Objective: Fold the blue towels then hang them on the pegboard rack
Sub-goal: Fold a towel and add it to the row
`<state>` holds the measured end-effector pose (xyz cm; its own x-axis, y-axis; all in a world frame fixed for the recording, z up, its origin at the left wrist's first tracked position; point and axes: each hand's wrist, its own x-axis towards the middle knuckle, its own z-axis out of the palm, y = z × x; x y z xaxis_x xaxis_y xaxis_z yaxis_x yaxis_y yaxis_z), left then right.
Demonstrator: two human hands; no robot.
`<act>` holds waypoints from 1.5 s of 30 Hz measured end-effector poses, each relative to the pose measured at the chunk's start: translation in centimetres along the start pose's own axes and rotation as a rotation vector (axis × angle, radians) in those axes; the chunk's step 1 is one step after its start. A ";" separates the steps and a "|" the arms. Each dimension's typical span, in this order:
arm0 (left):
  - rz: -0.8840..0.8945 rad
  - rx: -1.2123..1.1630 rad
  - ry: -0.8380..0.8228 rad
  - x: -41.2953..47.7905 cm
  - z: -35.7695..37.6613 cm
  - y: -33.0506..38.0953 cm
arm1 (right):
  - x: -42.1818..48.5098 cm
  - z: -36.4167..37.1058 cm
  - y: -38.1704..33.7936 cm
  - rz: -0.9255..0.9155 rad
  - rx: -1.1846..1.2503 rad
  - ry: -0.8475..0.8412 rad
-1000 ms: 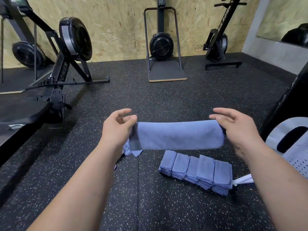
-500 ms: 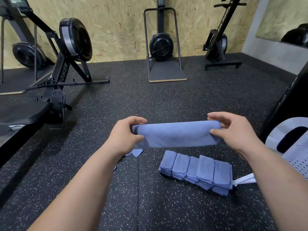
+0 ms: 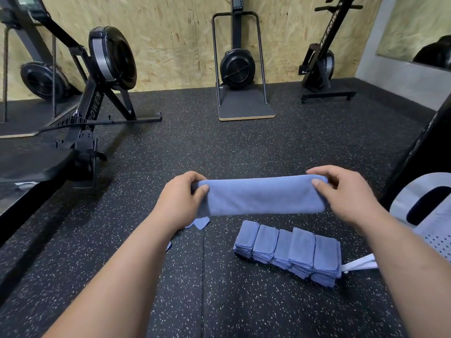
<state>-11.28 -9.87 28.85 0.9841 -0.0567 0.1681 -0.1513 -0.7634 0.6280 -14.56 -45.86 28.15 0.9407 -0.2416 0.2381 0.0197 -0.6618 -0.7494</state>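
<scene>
**Towel fold, mid-air: lengthwise fold done, cross fold pending**

Nearest, on the speckled floor [image 3: 219, 301], a row of folded towels [image 3: 290, 252] lies in five stacks leaning together. A white strap [image 3: 358, 264] touches its right end.

Just behind and above, the blue towel [image 3: 261, 196] is held off the floor as a long horizontal band, apparently doubled lengthwise. The left grip [image 3: 178, 203] pinches its left end with the thumb on the front. The right grip [image 3: 346, 193] pinches the right end likewise. A loose blue corner [image 3: 201, 222] shows under the left wrist.

Judgement: the next fold is end to end. Keep the band taut, bring the ends together level, and match the edges before creasing.

At right is a grey perforated panel [image 3: 429, 215], possibly the rack. Beyond are a rowing machine [image 3: 107, 69] and a wood-board wall [image 3: 170, 32].
</scene>
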 end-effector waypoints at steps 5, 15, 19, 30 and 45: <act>-0.165 -0.242 0.068 0.4 -0.2 0.5 | 0.2 0.5 -0.1 0.113 0.358 -0.012; -0.274 -0.541 0.175 0.2 0.1 1.1 | 0.4 1.3 -0.6 0.275 0.434 0.121; -0.385 -0.771 -0.029 0.3 0.0 0.4 | 0.3 0.4 -0.6 0.414 0.689 -0.130; -0.080 -0.251 0.106 0.1 0.5 0.0 | 1.1 0.8 1.0 0.363 0.588 0.111; -0.476 -0.765 0.035 -0.2 2.1 0.9 | 0.2 1.8 0.6 0.422 0.448 0.127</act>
<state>-11.42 -11.88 27.81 0.9568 0.1852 -0.2241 0.2391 -0.0632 0.9689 -13.73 -45.10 26.64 0.8513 -0.5180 -0.0832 -0.1784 -0.1366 -0.9744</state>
